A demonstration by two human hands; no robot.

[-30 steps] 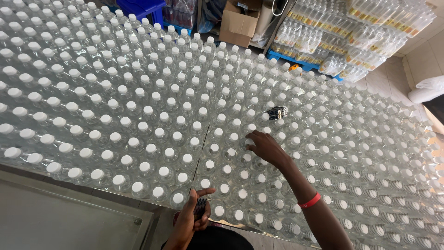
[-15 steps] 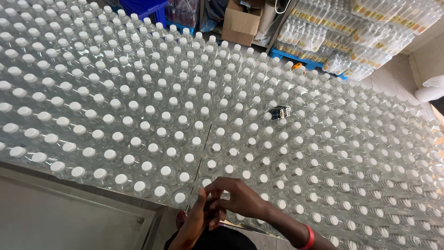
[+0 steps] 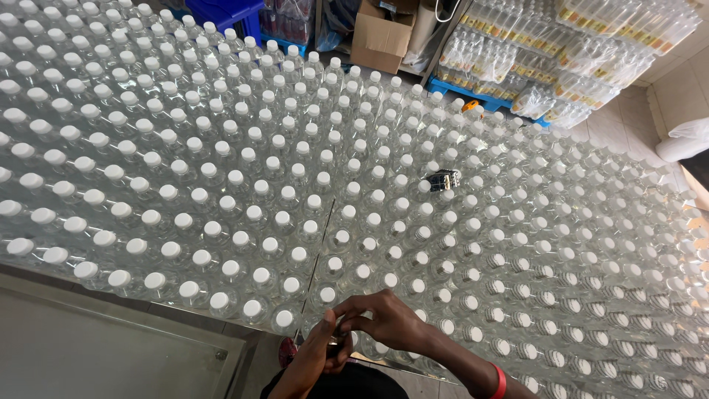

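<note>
There is a single view, from a camera worn on the person's head, looking steeply down and forward over a wide field of capped bottles [image 3: 281,193]. The two hands [image 3: 354,332] sit at the bottom edge, close under the lens — the nearest things in frame. The bottles stretch away toward the top, where a cardboard box [image 3: 380,37] and stacked packs [image 3: 561,55] stand farthest off — the floor [image 3: 96,355] shows at lower left.
</note>
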